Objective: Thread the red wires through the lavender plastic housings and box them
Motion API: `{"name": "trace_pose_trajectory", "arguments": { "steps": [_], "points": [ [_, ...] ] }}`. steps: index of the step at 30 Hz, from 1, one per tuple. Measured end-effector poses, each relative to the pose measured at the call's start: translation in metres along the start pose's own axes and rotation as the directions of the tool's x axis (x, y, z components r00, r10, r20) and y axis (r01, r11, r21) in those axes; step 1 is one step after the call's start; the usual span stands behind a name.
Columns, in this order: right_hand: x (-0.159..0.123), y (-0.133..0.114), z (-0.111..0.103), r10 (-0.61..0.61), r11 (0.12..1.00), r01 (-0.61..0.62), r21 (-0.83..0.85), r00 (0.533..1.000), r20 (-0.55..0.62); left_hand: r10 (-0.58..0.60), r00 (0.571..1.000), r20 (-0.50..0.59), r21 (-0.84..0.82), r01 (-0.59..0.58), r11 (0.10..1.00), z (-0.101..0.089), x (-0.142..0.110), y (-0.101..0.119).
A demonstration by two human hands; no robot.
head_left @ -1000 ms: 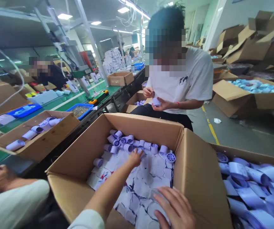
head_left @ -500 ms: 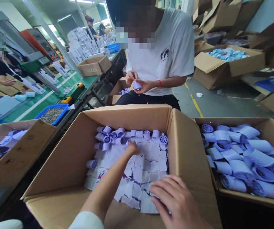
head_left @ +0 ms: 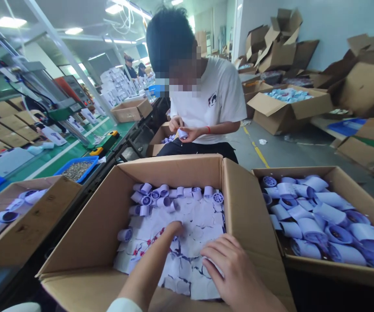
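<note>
In the lower centre of the frame, I'm seeing short lilac cylinders (head_left: 144, 210) lying inside an open carton (head_left: 86, 225). Most are crowding toward its far side, several tipped sideways, some showing open ends. One at the right end of that group is turning a spoked round face up to me. Another is sitting apart, left of centre. Nearer me, a layer of torn-edged whitish pieces (head_left: 196, 216) is spreading across the carton, with dark gaps and red marks showing.

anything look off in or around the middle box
A white scrap lies loose on the floor, like litter; one purple part sits alone at left in the box, away from the cluster.
</note>
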State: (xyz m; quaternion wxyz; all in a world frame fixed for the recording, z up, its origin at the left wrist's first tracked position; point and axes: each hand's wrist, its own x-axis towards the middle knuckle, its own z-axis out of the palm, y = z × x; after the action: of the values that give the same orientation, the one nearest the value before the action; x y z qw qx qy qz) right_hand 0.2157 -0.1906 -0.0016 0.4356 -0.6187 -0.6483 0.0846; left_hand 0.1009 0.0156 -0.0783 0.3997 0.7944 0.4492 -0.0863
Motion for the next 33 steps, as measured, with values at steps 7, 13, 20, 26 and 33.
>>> {"name": "trace_pose_trajectory", "arguments": {
  "steps": [7,13,20,26,33],
  "points": [
    [0.002,0.006,0.004,0.041,0.999,-0.041,-0.008,0.998,-0.039,-0.023,0.994,0.105,0.071,0.016,0.997,-0.051,-0.020,0.030],
    [0.003,0.006,0.012,0.340,0.876,-0.286,0.388,0.937,-0.077,0.236,0.971,-0.032,-0.200,-0.238,0.951,-0.074,-0.127,0.071],
    [-0.008,-0.020,-0.005,0.252,0.438,-0.420,0.795,0.906,0.340,0.225,0.962,-0.154,-0.519,-0.273,0.810,-0.044,-0.203,0.093],
    [-0.026,-0.024,-0.032,0.254,0.355,-0.370,0.858,0.922,0.293,0.164,0.952,-0.260,-0.687,-0.302,0.661,-0.020,-0.220,0.086],
    [-0.036,-0.017,-0.046,0.109,0.213,-0.269,0.939,0.962,0.250,0.112,0.983,-0.142,-0.925,-0.173,0.339,0.015,-0.221,0.090]
  ]
}}
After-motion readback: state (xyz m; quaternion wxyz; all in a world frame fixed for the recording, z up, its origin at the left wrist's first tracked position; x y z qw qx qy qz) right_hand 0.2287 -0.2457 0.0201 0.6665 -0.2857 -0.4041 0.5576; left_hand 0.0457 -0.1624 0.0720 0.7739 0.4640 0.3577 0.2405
